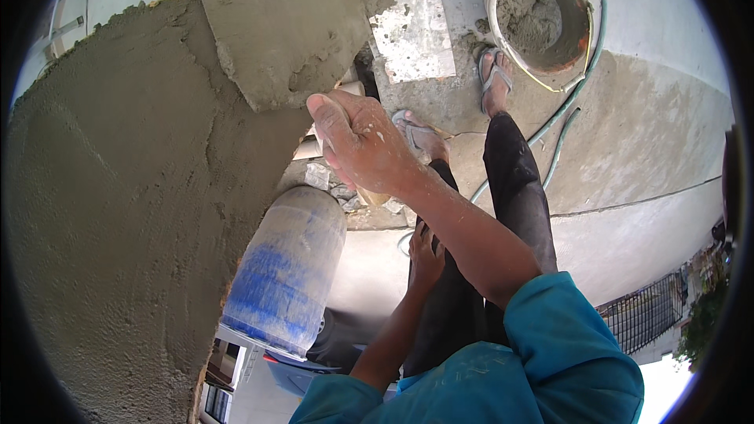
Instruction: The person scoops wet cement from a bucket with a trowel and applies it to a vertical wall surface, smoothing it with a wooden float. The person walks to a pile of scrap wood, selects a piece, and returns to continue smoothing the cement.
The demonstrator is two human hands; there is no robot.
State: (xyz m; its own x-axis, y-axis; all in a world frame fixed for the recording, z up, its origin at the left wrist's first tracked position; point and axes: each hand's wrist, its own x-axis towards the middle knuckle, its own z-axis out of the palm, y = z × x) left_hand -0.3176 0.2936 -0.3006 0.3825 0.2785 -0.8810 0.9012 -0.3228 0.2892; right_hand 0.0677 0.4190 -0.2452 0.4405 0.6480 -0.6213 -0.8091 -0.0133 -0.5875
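Observation:
My right hand (363,141) is raised in a closed fist beside the edge of a surface coated in wet grey mortar (141,149). A pale wooden-looking piece (373,197) shows just below the fist, but the fingers hide what they grip. Just beyond the hand, a straight-edged, mortar-covered slab or raised layer (283,35) lies at the far end of the coated surface; I cannot tell whether it is separate. My left hand (426,257) rests on my dark trouser leg, its fingers apart and holding nothing.
Far right stands a bucket (493,8) with wet mortar (530,12) inside, near a teal hose (585,98). A mortar-splashed board (412,20) lies beyond my sandalled feet. A scuffed blue-and-white barrel (287,271) stands beside the coated surface, near rubble (345,192).

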